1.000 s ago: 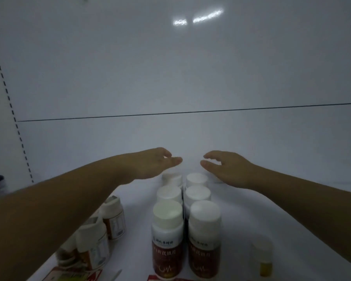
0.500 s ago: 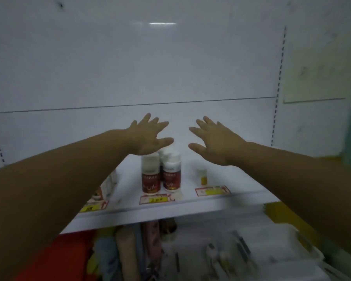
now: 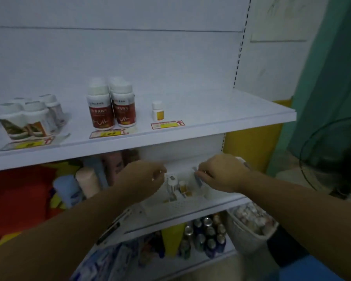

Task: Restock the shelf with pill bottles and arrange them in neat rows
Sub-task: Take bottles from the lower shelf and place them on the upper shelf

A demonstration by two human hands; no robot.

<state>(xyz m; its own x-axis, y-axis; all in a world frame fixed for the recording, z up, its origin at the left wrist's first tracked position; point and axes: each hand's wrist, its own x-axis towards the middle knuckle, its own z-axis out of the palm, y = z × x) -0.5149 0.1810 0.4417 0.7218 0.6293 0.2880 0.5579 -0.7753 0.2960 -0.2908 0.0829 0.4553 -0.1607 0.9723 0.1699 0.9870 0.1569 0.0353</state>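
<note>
White shelving fills the view. On the upper shelf [image 3: 211,110] we see red-labelled pill bottles [image 3: 112,107] standing upright in two files near the front edge. A small yellow-labelled bottle [image 3: 158,111] stands apart to their right, and a cluster of squat bottles [image 3: 28,118] stands at far left. Price tags [image 3: 167,124] lie along this shelf's front. One shelf down, a white basket [image 3: 182,203] holds several small bottles [image 3: 173,184]. The left hand [image 3: 142,179] and the right hand [image 3: 221,173] are over this basket with fingers curled. We cannot tell whether either grips anything, because blur obscures the fingertips.
</note>
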